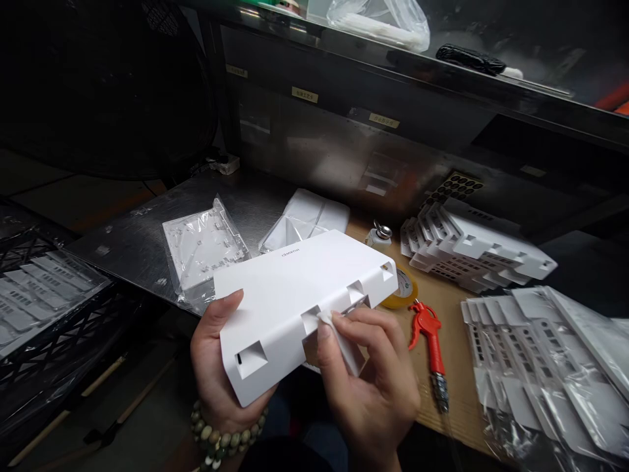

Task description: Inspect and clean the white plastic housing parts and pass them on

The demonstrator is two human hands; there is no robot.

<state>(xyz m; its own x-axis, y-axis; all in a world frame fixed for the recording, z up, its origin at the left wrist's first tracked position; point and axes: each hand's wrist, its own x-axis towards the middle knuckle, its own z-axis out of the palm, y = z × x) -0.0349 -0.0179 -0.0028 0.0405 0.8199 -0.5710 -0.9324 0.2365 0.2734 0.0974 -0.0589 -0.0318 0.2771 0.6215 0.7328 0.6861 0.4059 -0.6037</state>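
Observation:
My left hand [216, 367] grips the near left end of a white plastic housing [295, 295], held tilted above the bench edge, thumb on its top face. My right hand [368, 380] pinches a small white strip or cloth [339, 341] against the housing's front edge, at one of its cut-out notches. A bead bracelet [226, 439] circles my left wrist.
A bagged white part [204, 252] and a folded white bag [304, 219] lie on the metal bench. A stack of white housings [472, 252] and bagged housings [550, 354] sit right. A red air blow gun [432, 347], tape roll [405, 292], and a black crate [49, 308] at left.

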